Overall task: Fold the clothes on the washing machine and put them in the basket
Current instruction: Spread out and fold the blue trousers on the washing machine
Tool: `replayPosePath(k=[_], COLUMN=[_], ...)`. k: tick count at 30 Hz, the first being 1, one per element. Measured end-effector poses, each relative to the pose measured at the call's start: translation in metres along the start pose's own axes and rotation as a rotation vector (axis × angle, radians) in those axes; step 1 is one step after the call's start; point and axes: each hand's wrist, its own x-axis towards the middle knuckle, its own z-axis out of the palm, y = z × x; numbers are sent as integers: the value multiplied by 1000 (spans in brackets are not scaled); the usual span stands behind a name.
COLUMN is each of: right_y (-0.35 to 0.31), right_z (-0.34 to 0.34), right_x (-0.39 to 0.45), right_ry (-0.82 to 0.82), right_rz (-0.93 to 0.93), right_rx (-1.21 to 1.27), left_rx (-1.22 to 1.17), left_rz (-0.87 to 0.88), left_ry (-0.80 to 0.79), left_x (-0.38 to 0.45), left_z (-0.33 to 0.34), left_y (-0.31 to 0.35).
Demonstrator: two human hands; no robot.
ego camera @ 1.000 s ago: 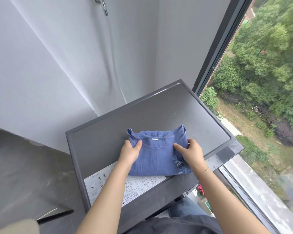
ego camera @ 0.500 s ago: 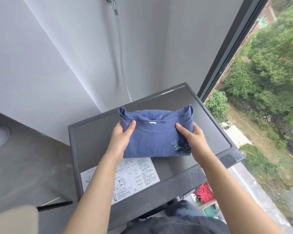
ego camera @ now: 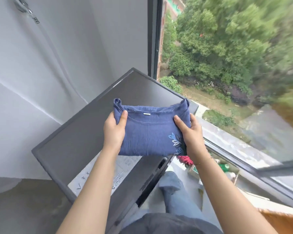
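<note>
Folding looks done, carry-to-basket is the step in hand. Far left: grey wall, with a hose fitting [ego camera: 26, 10] at the top corner. Below it the washing machine [ego camera: 85, 141], dark flat lid, with a white instruction sticker [ego camera: 108, 176] at the near edge, partly hidden by the left forearm. Left hand [ego camera: 114, 130] grips the left edge of the folded blue shirt [ego camera: 149, 134], thumb on top by the neckline, fingers underneath and out of sight. Shirt is a compact rectangle, neckline and small white tag facing up, light blue leaf embroidery at its right side; it looks lifted clear of the lid rather than resting on it, held over the machine's right half. Right hand [ego camera: 191, 134] clamps the right edge the same way, thumb on top. Further right: window frame [ego camera: 152, 36], trees and a yard well below, all blurred. Near right, low in view: something red [ego camera: 184, 160] and green on the floor, plus an orange woven-looking edge [ego camera: 281, 220] at the bottom right corner; could be the basket, can't confirm. Next move, my read: keep both sides pinched so the fold doesn't open, swing right and down, find the basket, lay the shirt in flat. Risk: layers sliding apart if one hand lets go early.
</note>
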Motion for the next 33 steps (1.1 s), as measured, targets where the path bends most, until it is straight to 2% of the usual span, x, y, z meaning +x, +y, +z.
replayPosePath(k=[4, 10, 16, 21, 28, 33], right_y=[17, 42, 63, 80, 137, 219], right_z=[-62, -143, -233, -332, -452, -531], right_x=[-59, -127, -185, -245, -280, -258], right_ry=[260, 545, 839, 1077, 1322, 1514], right_rz=[-17, -32, -52, -21, 52, 161], right_rx=[85, 173, 271, 327, 329, 265], left_rx=[80, 172, 293, 443, 605, 742], left_rz=[32, 63, 122, 222, 321, 433], left_ry=[-248, -536, -840, -1092, -1256, -1337], left_x=[-33, -89, -159, -251, -351, -389], left_z=[47, 121, 228, 333, 449, 542], left_y=[-7, -13, -15, -27, -79, -160])
